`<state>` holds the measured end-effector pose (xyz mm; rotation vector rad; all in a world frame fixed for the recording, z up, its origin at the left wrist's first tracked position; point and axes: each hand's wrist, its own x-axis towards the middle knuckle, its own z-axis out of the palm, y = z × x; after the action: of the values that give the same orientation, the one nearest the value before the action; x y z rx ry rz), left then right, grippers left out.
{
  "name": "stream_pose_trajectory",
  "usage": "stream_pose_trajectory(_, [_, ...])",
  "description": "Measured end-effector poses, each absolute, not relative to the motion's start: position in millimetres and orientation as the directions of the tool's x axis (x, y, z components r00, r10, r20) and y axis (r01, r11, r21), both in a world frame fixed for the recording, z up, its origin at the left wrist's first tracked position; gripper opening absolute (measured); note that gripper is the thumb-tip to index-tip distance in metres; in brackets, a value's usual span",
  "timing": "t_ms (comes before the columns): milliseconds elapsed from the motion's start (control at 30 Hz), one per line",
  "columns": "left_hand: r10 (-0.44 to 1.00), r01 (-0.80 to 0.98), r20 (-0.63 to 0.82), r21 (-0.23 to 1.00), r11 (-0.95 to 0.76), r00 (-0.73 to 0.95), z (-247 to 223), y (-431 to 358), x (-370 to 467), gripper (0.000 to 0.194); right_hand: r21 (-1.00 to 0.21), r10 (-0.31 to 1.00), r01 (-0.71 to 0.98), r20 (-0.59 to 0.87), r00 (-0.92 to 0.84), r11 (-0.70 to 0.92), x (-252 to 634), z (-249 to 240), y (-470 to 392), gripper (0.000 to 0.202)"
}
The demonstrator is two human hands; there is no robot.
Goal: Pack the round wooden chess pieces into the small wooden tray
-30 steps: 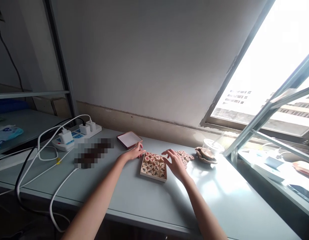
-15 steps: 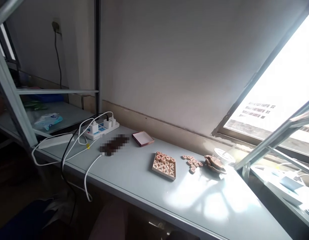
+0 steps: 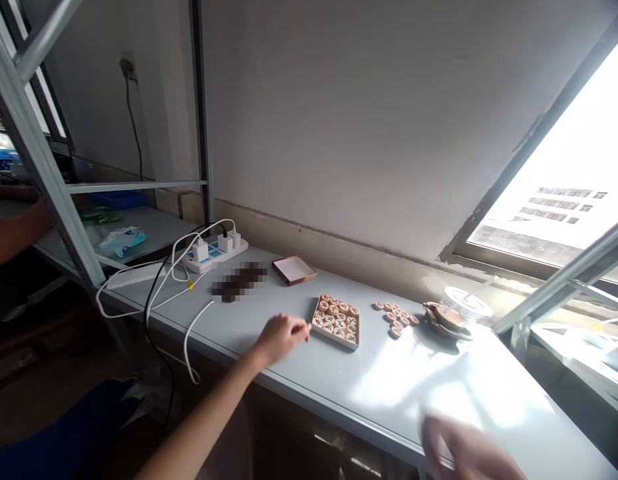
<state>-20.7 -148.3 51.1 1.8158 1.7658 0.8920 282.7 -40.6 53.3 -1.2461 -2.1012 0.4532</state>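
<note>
My left hand (image 3: 283, 339) is over the desk, its loosely bent fingers beside the left edge of a shallow box (image 3: 333, 340). Whether the fingertips touch the box I cannot tell. Round wooden Chinese chess pieces (image 3: 340, 325) with red and black characters fill most of the box in rows. My right hand (image 3: 463, 443) is blurred above the desk's front edge, with a gap between thumb and fingers and nothing seen in it. Several loose chess pieces (image 3: 397, 317) lie face up to the right of the box. The box lid (image 3: 294, 270) rests upturned behind it.
A brown dish-like object (image 3: 445, 321) and a clear plastic cup (image 3: 467, 305) stand at the back right. At the left are a power strip (image 3: 219, 253), white cables (image 3: 191, 333) and a pixelated dark object (image 3: 239, 282). Another person's arm (image 3: 16, 230) shows beyond the metal frame.
Both my hands have come into view from below, the left one reaching beside the box. The camera view has shifted slightly. The box and pieces stay in place on the desk.
</note>
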Motion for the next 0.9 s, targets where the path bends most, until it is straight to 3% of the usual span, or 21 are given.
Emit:
stream_pose_trajectory(67, [0.989,0.804,0.14,0.592,-0.055,-0.036,58.4,-108.6,-35.6,0.049,-0.6,0.855,0.61,0.331,-0.399,0.517,279.0,45.8,-46.6,0.027])
stream_pose_trajectory(133, [1.0,0.829,0.026,0.559,-0.02,0.007,58.5,-81.2,-45.0,0.053,-0.574,0.833,0.606,0.331,-0.444,0.551,268.9,43.3,-37.4,0.029])
stream_pose_trajectory(200, [0.996,0.803,-0.075,0.595,0.005,0.05,53.9,-65.7,-49.1,0.059,-0.467,0.835,0.694,0.36,-0.417,0.548,255.3,41.9,-16.1,0.031])
stream_pose_trajectory(233, [0.992,0.792,-0.102,0.611,0.005,0.071,50.8,-60.7,-49.9,0.059,-0.348,0.851,0.799,0.386,-0.355,0.491,248.6,40.5,-3.2,0.029])
stream_pose_trajectory(267, [0.988,0.779,-0.116,0.627,-0.005,0.1,47.8,-56.7,-50.1,0.059,-0.303,0.862,0.843,0.401,-0.311,0.445,242.7,38.4,9.9,0.029])
stream_pose_trajectory(433, [0.935,0.715,-0.175,0.691,-0.106,0.308,42.7,-34.3,-49.1,0.048,-0.179,0.888,0.932,0.401,-0.222,0.314,226.9,21.5,56.3,0.032])
stream_pose_trajectory(533, [0.894,0.694,-0.306,0.719,-0.009,0.329,48.0,-16.3,-48.7,0.044,-0.144,0.896,0.943,0.382,-0.228,0.302,224.9,16.0,65.5,0.028])
stream_pose_trajectory(667, [0.802,0.692,-0.46,0.717,0.084,0.38,56.6,2.2,-47.9,0.04,-0.145,0.898,0.943,0.377,-0.228,0.301,227.5,19.0,66.4,0.029])
stream_pose_trajectory(767, [0.778,0.685,-0.447,0.728,0.03,0.441,56.2,7.8,-48.5,0.04,-0.166,0.897,0.932,0.369,-0.245,0.323,230.2,28.1,62.2,0.024])
stream_pose_trajectory(900, [0.795,0.628,-0.335,0.775,-0.072,0.505,46.0,9.3,-51.6,0.043,-0.398,0.837,0.737,0.302,-0.457,0.546,227.5,46.0,50.1,0.028])
